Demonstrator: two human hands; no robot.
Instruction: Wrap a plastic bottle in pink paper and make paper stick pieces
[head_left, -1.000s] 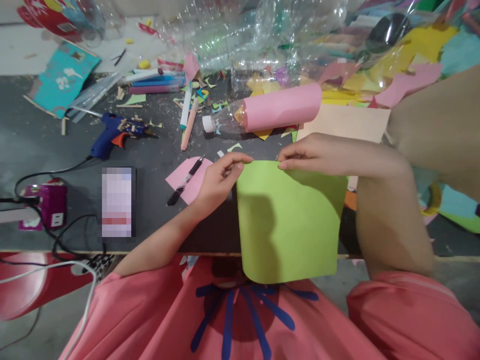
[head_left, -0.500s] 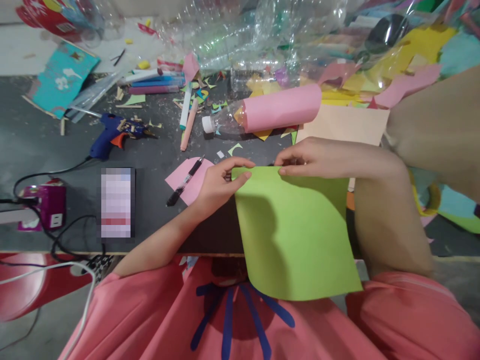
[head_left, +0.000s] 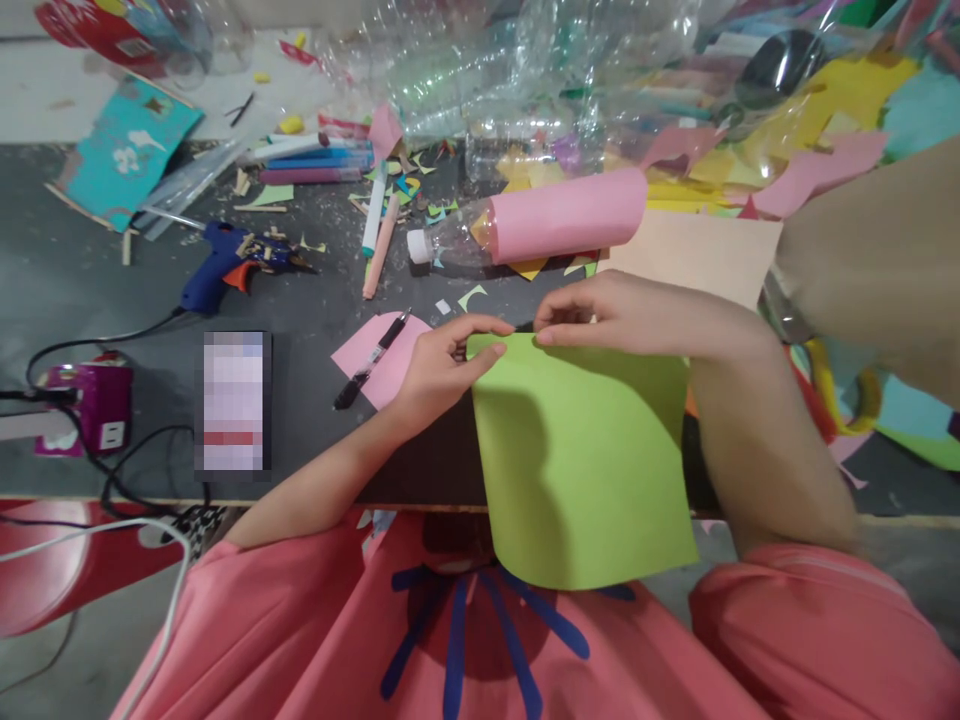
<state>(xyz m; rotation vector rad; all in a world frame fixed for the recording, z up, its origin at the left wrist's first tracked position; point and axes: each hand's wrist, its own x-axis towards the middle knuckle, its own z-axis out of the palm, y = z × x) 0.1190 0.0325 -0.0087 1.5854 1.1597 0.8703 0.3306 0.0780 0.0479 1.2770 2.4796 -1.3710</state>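
A lime-green sheet of paper (head_left: 592,460) hangs from its top edge over the table's front edge, its lower end curving out above the pink shirt. My left hand (head_left: 450,360) pinches the sheet's top left corner between thumb and fingers. My right hand (head_left: 592,312) grips the same top edge a short way to the right, fingers curled behind the paper. Beyond the hands lies a clear plastic bottle (head_left: 454,236) with a white cap, wrapped in pink paper (head_left: 570,215). Beside my left hand, a black pen (head_left: 371,360) rests on a pink paper piece (head_left: 397,375).
On the left are a blue glue gun (head_left: 217,270) with its cord, a phone (head_left: 234,400) and a purple box (head_left: 94,405). Markers (head_left: 315,160) and paper scraps lie behind. Clear bottles (head_left: 480,70) crowd the back. At right are a yellow tape roll (head_left: 862,395) and another person's arm (head_left: 877,260).
My right hand has slid left along the top edge, nearer my left hand. The sheet's lower right corner has shifted left and slightly up. My left hand keeps its hold.
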